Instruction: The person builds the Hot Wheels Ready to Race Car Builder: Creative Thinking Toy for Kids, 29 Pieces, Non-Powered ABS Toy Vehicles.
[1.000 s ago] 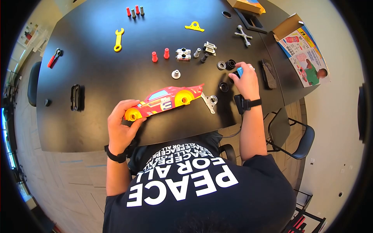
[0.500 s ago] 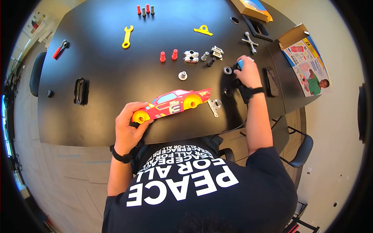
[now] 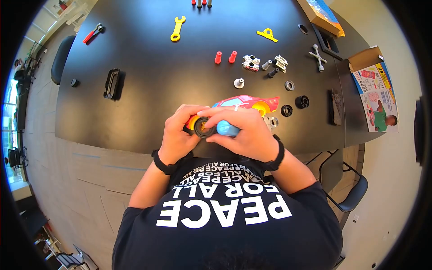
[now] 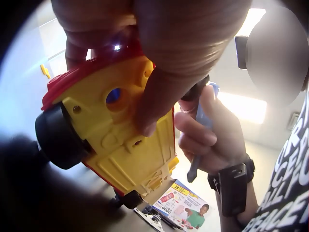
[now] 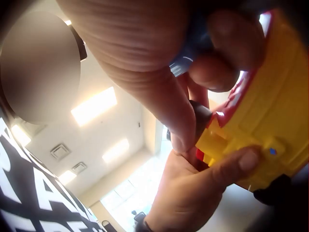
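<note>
Left hand (image 3: 179, 134) grips the front end of a glossy red plastic car (image 3: 271, 104), its yellow moulded underside (image 4: 113, 166) ribbed and pierced, over the dark smooth table's (image 3: 144, 105) near edge. Right hand (image 3: 249, 132) curls round a rounded blue tool handle (image 3: 227, 129), one finger touching a black ring-shaped wheel (image 3: 199, 131) at the car's yellow front wheel arch.

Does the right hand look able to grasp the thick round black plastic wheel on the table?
Probably not yet: the right hand holds a rounded blue plastic handle, although nothing covers the thick black wheel.
</note>
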`<state>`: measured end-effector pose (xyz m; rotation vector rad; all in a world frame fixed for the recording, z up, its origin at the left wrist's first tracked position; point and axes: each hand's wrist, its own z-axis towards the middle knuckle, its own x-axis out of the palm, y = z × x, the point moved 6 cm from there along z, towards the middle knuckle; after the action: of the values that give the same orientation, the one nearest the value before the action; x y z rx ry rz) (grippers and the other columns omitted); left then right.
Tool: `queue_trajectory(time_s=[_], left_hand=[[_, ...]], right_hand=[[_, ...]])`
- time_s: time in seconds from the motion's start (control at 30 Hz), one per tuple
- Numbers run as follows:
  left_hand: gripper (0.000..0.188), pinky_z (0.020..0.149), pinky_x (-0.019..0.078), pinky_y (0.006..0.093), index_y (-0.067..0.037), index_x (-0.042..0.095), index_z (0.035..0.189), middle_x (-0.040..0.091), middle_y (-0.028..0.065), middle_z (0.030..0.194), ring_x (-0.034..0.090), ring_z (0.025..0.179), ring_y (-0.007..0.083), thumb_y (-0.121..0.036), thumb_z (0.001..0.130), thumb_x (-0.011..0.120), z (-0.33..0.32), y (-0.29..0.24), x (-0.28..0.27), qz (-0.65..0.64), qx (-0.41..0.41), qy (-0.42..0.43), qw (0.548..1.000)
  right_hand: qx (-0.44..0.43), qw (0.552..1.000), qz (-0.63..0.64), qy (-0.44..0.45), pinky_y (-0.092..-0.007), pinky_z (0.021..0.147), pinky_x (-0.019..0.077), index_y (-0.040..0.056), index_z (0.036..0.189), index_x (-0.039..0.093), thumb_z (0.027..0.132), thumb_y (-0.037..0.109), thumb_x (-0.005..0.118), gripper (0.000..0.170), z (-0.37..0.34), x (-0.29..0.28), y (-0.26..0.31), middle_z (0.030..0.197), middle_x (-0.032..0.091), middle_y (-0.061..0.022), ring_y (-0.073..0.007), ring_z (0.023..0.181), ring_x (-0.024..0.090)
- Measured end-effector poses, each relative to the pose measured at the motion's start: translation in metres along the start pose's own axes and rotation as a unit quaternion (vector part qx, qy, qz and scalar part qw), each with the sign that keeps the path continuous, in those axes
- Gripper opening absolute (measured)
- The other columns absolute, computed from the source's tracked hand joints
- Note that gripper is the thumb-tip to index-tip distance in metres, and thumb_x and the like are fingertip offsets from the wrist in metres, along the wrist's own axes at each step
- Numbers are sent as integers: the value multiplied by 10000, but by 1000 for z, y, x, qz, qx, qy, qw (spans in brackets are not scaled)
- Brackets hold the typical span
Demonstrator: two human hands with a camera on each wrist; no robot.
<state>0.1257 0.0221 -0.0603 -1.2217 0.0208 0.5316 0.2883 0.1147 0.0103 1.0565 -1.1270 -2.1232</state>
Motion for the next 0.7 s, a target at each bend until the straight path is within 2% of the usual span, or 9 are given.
queue_trajectory(time_s=[0.07,0.2,0.27,0.37,0.43,0.5,0.53,0.6,0.7], left_hand=[[471,934,595,335,-12,742,1287,776,108,1192,756,1056,209,-36,859,936,-3,-2,1,8,0,-5,1000],[464,932,594,333,-12,739,1283,771,105,1186,755,1058,211,-33,862,932,-5,-5,-3,21,-2,-24,999],[485,929,603,382,-49,748,1295,789,143,1182,766,1071,301,-8,839,905,-6,-7,-2,6,-14,-12,1000],[480,942,589,331,-11,735,1294,758,115,1188,750,1056,221,-24,861,942,-7,-11,0,26,14,-6,1000],[484,941,582,335,-13,728,1297,749,126,1190,738,1055,233,-11,863,940,-10,-8,2,16,31,1,999],[496,947,572,344,-19,713,1307,735,130,1195,720,1066,249,11,861,930,-12,-6,2,26,31,-9,999],[512,955,561,347,-22,693,1315,714,136,1198,698,1075,260,29,859,920,-13,-5,3,24,44,-2,999],[493,940,567,373,-38,702,1299,728,143,1184,702,1072,292,24,852,902,-12,-6,4,24,51,-4,998],[475,923,563,402,-53,710,1276,732,147,1148,689,1061,330,19,840,886,-11,-6,5,21,54,-12,998]], right_hand=[[39,998,-40,29,-418,949,620,62,1110,766,819,50,934,337,-1,12,-11,1294,819,-79,-351,1074,783],[18,999,-44,20,-417,952,621,67,1137,775,832,62,929,341,3,9,2,1307,818,-103,-356,1081,788],[-6,997,-53,-47,-413,962,619,65,1164,782,856,64,914,336,4,-7,6,1316,814,-129,-373,1086,788],[11,989,-98,-109,-376,998,611,23,1159,777,897,27,895,287,-9,-61,0,1337,809,-159,-330,1162,794],[101,958,-209,-168,-422,957,609,48,1189,782,886,80,892,323,-24,-113,-18,1217,801,-165,-402,1070,766],[209,881,-377,-194,-452,949,599,42,1211,780,876,116,907,366,-47,-159,-53,1154,771,-183,-417,1086,744],[213,877,-381,-199,-452,949,599,42,1211,780,876,116,907,366,-54,-171,-68,1154,771,-183,-417,1086,744],[291,824,-454,-172,-487,973,594,35,1250,775,846,138,933,446,-69,-188,-102,1157,747,-211,-435,1126,724],[291,831,-452,-148,-506,1003,595,43,1292,768,806,138,963,532,-69,-186,-128,1213,735,-237,-441,1168,716]])
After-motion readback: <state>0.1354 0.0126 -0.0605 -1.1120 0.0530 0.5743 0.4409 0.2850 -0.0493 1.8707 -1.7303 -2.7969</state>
